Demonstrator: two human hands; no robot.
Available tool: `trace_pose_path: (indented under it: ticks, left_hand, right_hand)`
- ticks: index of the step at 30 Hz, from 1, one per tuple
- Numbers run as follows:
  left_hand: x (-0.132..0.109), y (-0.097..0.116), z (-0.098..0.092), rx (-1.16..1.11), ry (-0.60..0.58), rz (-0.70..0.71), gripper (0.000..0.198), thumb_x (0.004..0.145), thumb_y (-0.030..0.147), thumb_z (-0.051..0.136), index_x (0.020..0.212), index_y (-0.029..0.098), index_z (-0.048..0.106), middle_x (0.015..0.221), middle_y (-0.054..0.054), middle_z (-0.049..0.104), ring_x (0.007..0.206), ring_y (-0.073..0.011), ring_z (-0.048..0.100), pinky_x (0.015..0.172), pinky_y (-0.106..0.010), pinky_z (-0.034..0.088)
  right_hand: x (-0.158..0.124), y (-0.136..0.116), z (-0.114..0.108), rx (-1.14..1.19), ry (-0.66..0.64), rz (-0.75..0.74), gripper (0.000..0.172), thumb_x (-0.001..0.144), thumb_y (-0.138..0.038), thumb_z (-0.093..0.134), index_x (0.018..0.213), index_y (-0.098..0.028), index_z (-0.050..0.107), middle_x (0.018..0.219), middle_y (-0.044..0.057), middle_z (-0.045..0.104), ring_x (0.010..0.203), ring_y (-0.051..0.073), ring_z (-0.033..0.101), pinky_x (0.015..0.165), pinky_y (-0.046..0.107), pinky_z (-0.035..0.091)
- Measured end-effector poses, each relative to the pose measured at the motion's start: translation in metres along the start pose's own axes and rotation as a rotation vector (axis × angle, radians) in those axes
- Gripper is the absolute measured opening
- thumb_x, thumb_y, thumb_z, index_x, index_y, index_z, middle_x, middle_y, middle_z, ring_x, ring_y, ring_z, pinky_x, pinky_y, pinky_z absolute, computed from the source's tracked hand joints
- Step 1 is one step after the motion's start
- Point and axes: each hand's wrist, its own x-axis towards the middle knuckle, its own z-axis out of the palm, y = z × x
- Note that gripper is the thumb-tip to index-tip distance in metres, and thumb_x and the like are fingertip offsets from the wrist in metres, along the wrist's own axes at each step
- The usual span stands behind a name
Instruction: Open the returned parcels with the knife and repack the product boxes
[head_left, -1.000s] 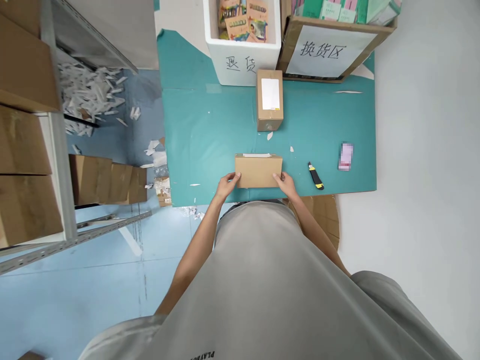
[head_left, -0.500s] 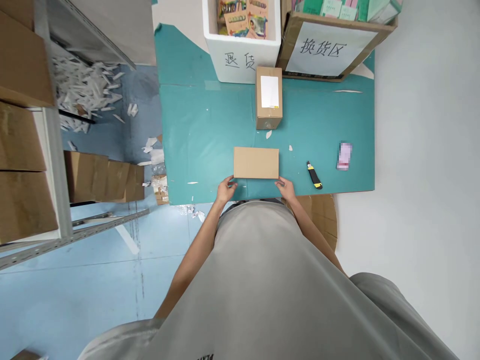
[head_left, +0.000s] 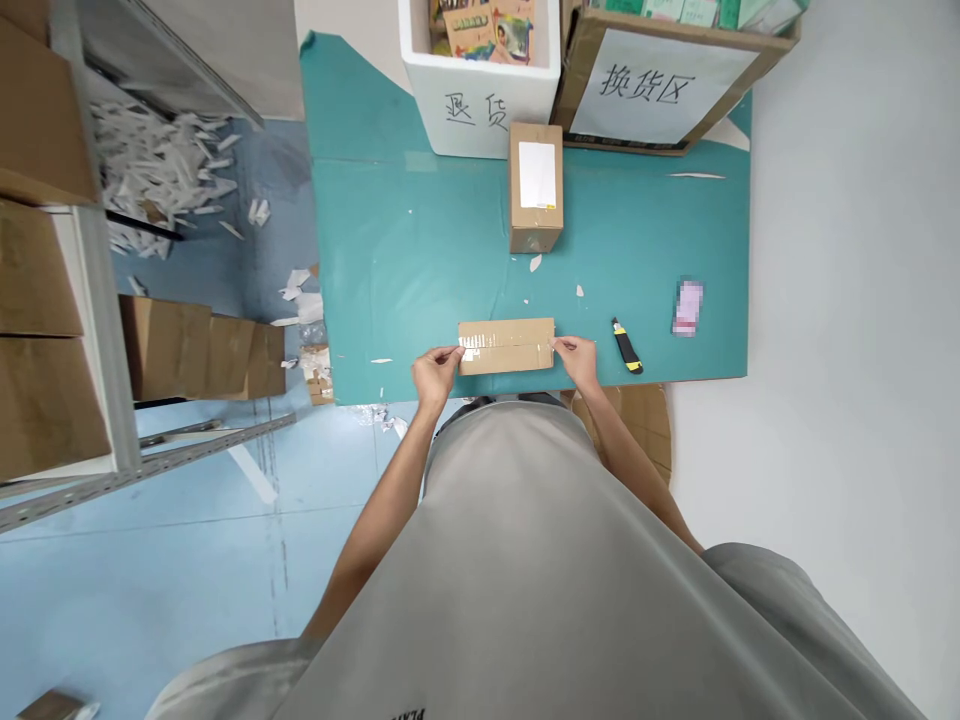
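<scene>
A small flat brown box (head_left: 507, 347) is at the near edge of the green table (head_left: 405, 250), its taped seam facing up. My left hand (head_left: 437, 374) pinches the box's left end between thumb and fingers. At the right end, the fingers of my right hand (head_left: 577, 362) are closed on the box's edge. A black and yellow utility knife (head_left: 627, 347) lies to the right of my right hand. Beyond the small box stands a taller brown carton (head_left: 536, 190) with a white label on top.
At the back are a white foam bin (head_left: 484, 110) and a large labelled carton (head_left: 652, 95), both holding goods. A blurred pink item (head_left: 688, 307) lies at the right. Shelving with brown boxes (head_left: 45, 400) stands left, near paper scraps (head_left: 157, 175) on the floor.
The small box has been turned, so its plain face is replaced by the taped one, and it sits slightly nearer me. Both hands have moved up to its ends and now grip it.
</scene>
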Motion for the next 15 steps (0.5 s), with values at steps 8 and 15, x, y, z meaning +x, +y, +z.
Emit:
trace_pose_path:
  ticks: [8, 15]
  left_hand:
    - [0.004, -0.038, 0.002, -0.115, -0.054, -0.019, 0.039, 0.101, 0.043, 0.065, 0.118, 0.015, 0.087, 0.125, -0.017, 0.087, 0.118, -0.0315, 0.081, 0.112, -0.046, 0.063]
    - [-0.006, -0.061, 0.013, -0.044, -0.23, -0.02, 0.063, 0.076, 0.024, 0.076, 0.139, 0.02, 0.082, 0.149, -0.017, 0.077, 0.136, -0.037, 0.073, 0.116, -0.053, 0.063]
  right_hand:
    - [-0.006, 0.042, -0.011, 0.034, -0.056, 0.034, 0.051, 0.099, -0.066, 0.073, 0.116, -0.021, 0.092, 0.113, 0.012, 0.091, 0.108, 0.036, 0.086, 0.108, 0.053, 0.067]
    - [-0.025, 0.072, 0.006, 0.015, -0.201, 0.127, 0.063, 0.087, -0.052, 0.087, 0.141, -0.02, 0.084, 0.142, 0.015, 0.082, 0.104, 0.031, 0.086, 0.111, 0.055, 0.066]
